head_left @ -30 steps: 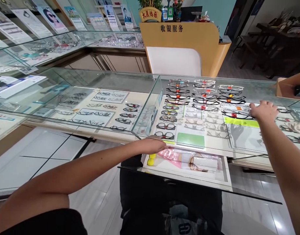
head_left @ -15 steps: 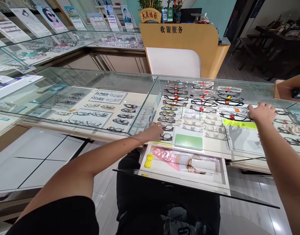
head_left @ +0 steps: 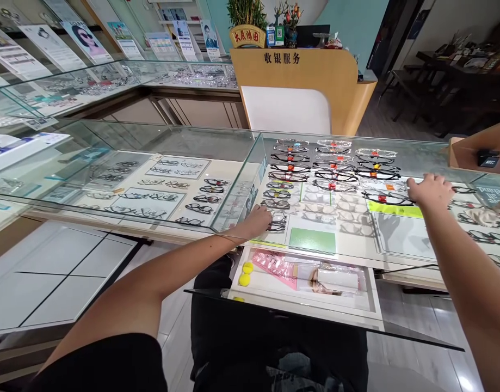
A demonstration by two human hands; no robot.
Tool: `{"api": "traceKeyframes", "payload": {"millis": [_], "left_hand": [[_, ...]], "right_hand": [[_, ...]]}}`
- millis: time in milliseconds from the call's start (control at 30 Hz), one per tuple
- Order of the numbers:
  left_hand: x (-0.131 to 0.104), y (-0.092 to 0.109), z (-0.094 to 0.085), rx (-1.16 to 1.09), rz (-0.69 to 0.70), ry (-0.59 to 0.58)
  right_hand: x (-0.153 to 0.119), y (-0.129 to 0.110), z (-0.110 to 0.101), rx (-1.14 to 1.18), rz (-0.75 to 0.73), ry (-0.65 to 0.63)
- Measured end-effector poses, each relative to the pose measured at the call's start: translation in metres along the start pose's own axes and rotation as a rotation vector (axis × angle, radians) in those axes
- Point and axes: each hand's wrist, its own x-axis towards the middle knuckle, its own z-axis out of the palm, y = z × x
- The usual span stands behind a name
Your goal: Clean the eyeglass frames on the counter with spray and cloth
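My left hand (head_left: 257, 222) reaches into the glass case at its near side. Its fingers are curled together at the left end of a dark-framed pair of eyeglasses (head_left: 277, 226), which lies close against another pair on a white card; the fingertips are partly hidden. My right hand (head_left: 431, 190) lies palm down with its fingers spread, apparently on the glass top. Just left of it are dark eyeglasses (head_left: 387, 198) bearing a red tag. Rows of eyeglasses with red and orange tags stand further back.
Below the case, an open drawer (head_left: 307, 305) holds pink and clear packets and yellow round things. A glass divider (head_left: 244, 182) splits the case, with more eyeglasses at left. A wooden counter (head_left: 339, 76) stands behind. A wooden box (head_left: 474, 152) sits at right.
The nearest eyeglasses at my left hand have shifted back, closer to the pair behind. My left hand's fingers have drawn in a little. My right hand keeps its place; the view has tilted slightly.
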Motion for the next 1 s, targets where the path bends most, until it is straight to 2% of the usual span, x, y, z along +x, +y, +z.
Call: {"api": "traceKeyframes", "payload": {"millis": [167,300,433,533,633,767,900,1000], "left_hand": [[-0.008,0.015,-0.019,-0.002,-0.08,-0.064],[-0.023,0.036,-0.04,-0.036,-0.093,-0.125],[-0.051,0.067,-0.067,-0.139,-0.044,-0.248],[-0.075,0.089,-0.09,-0.304,-0.005,-0.292],[-0.095,0.106,-0.112,-0.372,0.039,-0.354],[-0.115,0.124,-0.146,-0.48,0.135,-0.355],[-0.13,0.126,-0.196,-0.546,0.265,-0.297],[-0.13,0.1,-0.23,-0.4,0.144,-0.201]], "right_hand": [[0.0,0.001,0.0,0.002,-0.007,-0.006],[-0.001,0.001,0.001,0.019,-0.017,0.016],[0.0,0.003,0.004,0.02,-0.014,0.016],[0.003,0.005,0.007,0.022,-0.018,0.017],[0.005,0.006,0.009,0.026,-0.015,0.024],[0.004,0.005,0.008,0.025,-0.011,0.025],[0.002,0.005,0.007,0.034,-0.01,0.029],[0.002,0.005,0.007,0.041,-0.007,0.029]]}}
